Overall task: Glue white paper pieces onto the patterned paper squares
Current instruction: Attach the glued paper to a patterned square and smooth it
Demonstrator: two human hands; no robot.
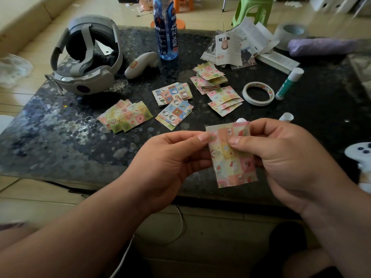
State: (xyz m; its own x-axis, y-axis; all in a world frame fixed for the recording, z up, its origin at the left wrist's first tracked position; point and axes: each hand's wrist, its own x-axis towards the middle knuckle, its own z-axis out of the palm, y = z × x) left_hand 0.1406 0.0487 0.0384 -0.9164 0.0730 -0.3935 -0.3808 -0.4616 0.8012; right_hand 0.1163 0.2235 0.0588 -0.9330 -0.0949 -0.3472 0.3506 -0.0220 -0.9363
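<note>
Both hands hold one patterned paper square (232, 163) above the near edge of the dark table (60, 137). My left hand (170, 157) pinches its upper left corner between thumb and forefinger. My right hand (285, 157) grips its right side, thumb pressed on the front. More patterned squares lie in piles: a pink-green pile (125, 115), a blue penguin pile (173, 101) and a pastel pile (215, 87). A green glue stick (289, 83) lies at the right, with a white cap (286, 117) near it. Cut printed paper scraps (236, 47) lie at the back.
A VR headset (86, 57) and its white controller (140, 64) sit at the back left. A blue bottle (165, 27) stands at the back middle. A roll of tape (258, 93) lies right of the piles. A second controller (359, 151) shows at the right edge.
</note>
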